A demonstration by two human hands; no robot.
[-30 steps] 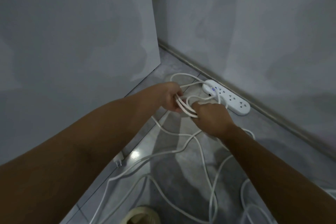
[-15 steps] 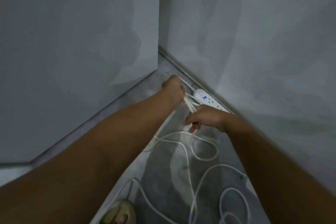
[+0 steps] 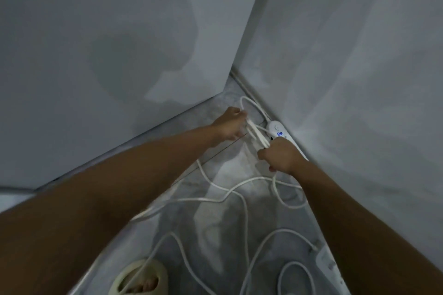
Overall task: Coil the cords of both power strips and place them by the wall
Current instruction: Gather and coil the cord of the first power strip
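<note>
We see several strands of white cord (image 3: 258,135) pulled taut between two hands, low in the corner. The left hand (image 3: 230,124) curls round one end of the bundle and the right hand (image 3: 280,157) clasps the other. Just behind it a power strip (image 3: 277,129) lies against the right wall (image 3: 359,84). The floor (image 3: 215,235) narrows to a wedge there against the left wall (image 3: 96,55). Loose cord (image 3: 246,223) snakes nearer us, a second power strip (image 3: 327,263) lies along the right wall, and a sandalled foot (image 3: 141,279) shows at the bottom edge
</note>
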